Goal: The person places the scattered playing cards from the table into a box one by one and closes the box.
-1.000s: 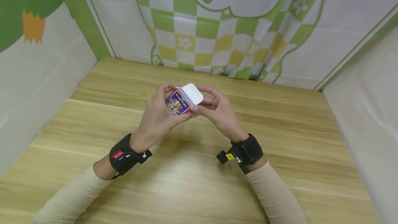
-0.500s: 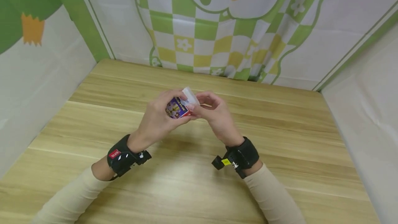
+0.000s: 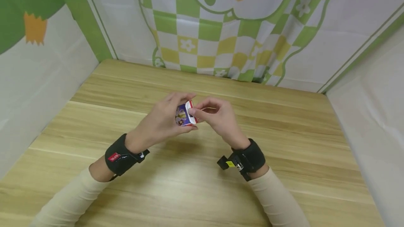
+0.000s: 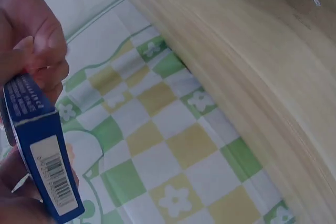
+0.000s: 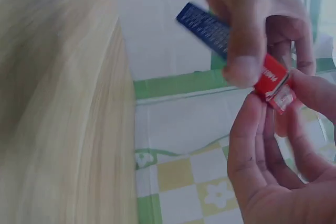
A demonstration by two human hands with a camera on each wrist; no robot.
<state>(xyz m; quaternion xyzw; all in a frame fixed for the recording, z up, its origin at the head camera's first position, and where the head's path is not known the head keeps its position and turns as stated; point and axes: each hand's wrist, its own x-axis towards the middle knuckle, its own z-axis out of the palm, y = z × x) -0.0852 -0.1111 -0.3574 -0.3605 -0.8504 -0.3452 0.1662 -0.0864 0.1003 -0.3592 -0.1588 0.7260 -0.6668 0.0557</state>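
A small playing card box (image 3: 180,115), blue and red with a gold trophy printed on its face, is held up above the table. My left hand (image 3: 157,120) grips it by its two edges, thumb on the near one and fingers on the far one. At the box's right end my right hand (image 3: 222,120) has its thumb on the white flap (image 3: 188,105), which lies folded down towards the box. In the left wrist view the box's blue side (image 4: 52,177) carries a barcode. The right wrist view shows its red end (image 5: 272,74) between both hands' fingers.
A light wood-grain table (image 3: 189,192) lies under the hands. A green, yellow and white checked curtain (image 3: 208,31) hangs at its back edge. Pale walls (image 3: 372,122) stand along both sides.
The flap stood up open a second ago; it has since folded down towards the box under my right thumb. The box has turned and shifted slightly right and nearer.
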